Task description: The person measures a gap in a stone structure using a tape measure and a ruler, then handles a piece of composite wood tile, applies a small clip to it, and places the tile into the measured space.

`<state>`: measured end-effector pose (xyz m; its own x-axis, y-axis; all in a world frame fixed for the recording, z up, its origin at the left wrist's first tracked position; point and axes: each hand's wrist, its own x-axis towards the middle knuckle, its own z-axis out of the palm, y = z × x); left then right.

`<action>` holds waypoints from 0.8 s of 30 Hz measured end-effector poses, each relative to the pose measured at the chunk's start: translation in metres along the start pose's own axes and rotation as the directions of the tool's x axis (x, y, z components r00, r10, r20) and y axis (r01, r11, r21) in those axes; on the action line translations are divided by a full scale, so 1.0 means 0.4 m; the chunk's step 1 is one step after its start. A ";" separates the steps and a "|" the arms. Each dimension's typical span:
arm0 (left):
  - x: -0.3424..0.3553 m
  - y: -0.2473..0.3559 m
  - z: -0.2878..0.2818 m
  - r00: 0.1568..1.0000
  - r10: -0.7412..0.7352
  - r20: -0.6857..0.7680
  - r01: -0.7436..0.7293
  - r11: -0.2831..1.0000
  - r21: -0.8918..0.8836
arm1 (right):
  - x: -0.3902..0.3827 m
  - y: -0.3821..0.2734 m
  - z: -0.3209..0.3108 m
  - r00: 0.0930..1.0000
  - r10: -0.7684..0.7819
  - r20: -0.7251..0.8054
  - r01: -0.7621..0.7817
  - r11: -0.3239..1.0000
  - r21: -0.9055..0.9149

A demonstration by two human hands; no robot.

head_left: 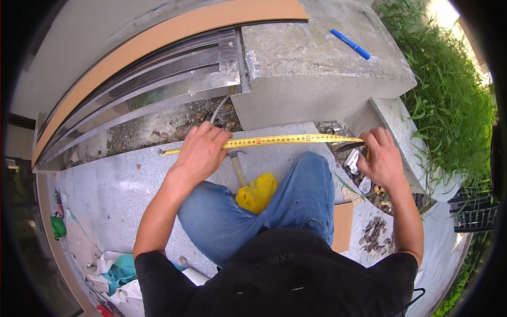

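Note:
A yellow tape measure (285,139) is stretched out in front of my knees, its blade running from left to right. My left hand (200,150) is closed on the blade near its free end, a short piece of which sticks out to the left. The dark case at the other end sits in my right hand (383,161), mostly hidden by the fingers. Below the blade, between my legs, lie a hammer (238,170) with a pale handle and a crumpled yellow plastic bag (257,193).
A blue marker (350,44) lies on the concrete block (317,53) ahead. To its left, a long tan board (174,31) rests along metal rails (174,79). Grass (449,100) grows at the right, near a black crate (473,214). Cardboard (343,227) lies beside my right knee.

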<state>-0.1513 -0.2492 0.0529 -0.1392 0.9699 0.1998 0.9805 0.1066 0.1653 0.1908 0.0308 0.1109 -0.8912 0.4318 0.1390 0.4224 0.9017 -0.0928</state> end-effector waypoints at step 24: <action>0.276 0.134 0.083 0.958 -0.245 -0.151 0.178 0.916 -0.359 | -0.324 0.242 0.256 0.738 0.645 0.199 -0.513 0.344 0.786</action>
<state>-0.1094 -0.1294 0.0517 -0.3941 0.8700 0.2964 0.8236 0.1912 0.5339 0.3302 0.0595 -0.0171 -0.4183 0.8953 -0.1535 0.4725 0.0701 -0.8785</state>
